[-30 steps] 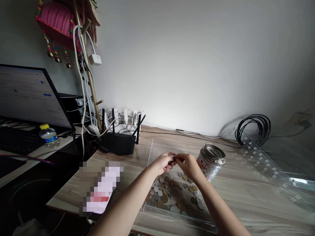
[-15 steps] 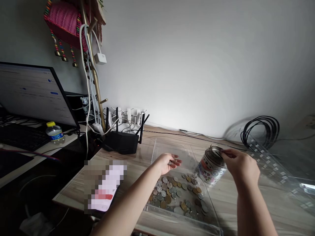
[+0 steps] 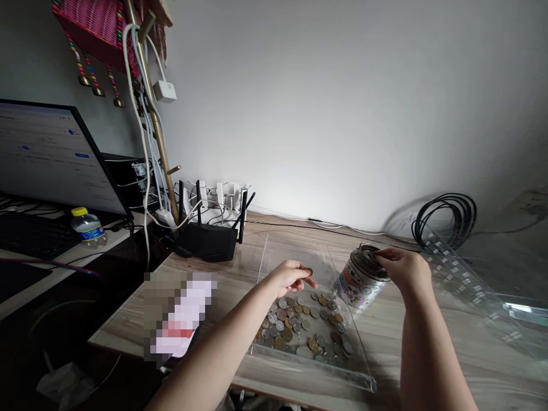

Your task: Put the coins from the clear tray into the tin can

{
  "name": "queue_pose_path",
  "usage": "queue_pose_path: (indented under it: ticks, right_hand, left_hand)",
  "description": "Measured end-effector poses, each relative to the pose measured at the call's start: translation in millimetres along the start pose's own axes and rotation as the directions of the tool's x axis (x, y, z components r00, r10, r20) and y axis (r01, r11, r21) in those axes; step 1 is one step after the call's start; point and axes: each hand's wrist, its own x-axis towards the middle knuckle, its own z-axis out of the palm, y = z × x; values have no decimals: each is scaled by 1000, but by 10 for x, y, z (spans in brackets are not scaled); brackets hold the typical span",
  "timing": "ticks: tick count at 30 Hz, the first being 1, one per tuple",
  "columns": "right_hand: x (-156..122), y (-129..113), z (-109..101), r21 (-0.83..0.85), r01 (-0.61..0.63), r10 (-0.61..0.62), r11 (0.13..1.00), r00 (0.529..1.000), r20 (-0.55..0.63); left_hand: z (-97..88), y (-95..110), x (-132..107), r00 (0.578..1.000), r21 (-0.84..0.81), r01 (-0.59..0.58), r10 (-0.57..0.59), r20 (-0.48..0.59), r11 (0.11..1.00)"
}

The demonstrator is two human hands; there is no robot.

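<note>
Right hand [image 3: 405, 268] pinches a coin at the tin's [image 3: 362, 277] slot; left hand [image 3: 291, 275] grips coins above the tray [image 3: 295, 251].

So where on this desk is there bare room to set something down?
Bare wood lies between the tin can and the plastic strips, and between the router and the clear tray. Coins crowd the tray beneath the left hand.

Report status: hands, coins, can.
Left hand pinching a coin above the clear tray of loose coins. Right hand fingertips at the slot of the tin can. Nothing between the hands.
</note>
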Motion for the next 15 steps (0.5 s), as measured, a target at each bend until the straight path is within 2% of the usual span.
queue_pose_path:
  ticks: [3,5,7,8,9,10,12,13,15]
  right_hand:
    - [-21,-73,-44,-83,-58,63,995,996,68]
    - [-108,-202,-73,-113,4,-9,994,999,-49]
    - [-249,-402,-60,-61,123,-133,991,970,-203]
    - [-333,-522,-31,0,200,-196,980,956,-217]
    - [-420,-648,14,82,278,-263,957,951,-160]
    - [-504,-772,72,178,338,-336,924,941,-43]
    - [-649,-987,206,339,382,-462,860,865,196]
    - [-702,-1066,270,378,379,-490,845,831,262]
    - [-765,-1155,365,390,365,-488,845,826,283]
  left_hand:
    - [1,35,-33,999,0,-12,12,-46,1000]
    - [19,67,-51,997,-15,-22,21,-69,1000]
    - [42,94,-63,997,-35,-19,16,-82,999]
    - [51,102,-65,996,-48,-17,13,-86,999]
    - [57,106,-64,996,-65,-20,14,-88,998]
    - [57,105,-59,996,-89,-29,21,-92,996]
    - [45,93,-41,992,-150,-57,40,-117,987]
    - [35,86,-31,990,-182,-68,44,-134,981]
    - [19,76,-14,989,-241,-66,31,-144,968]
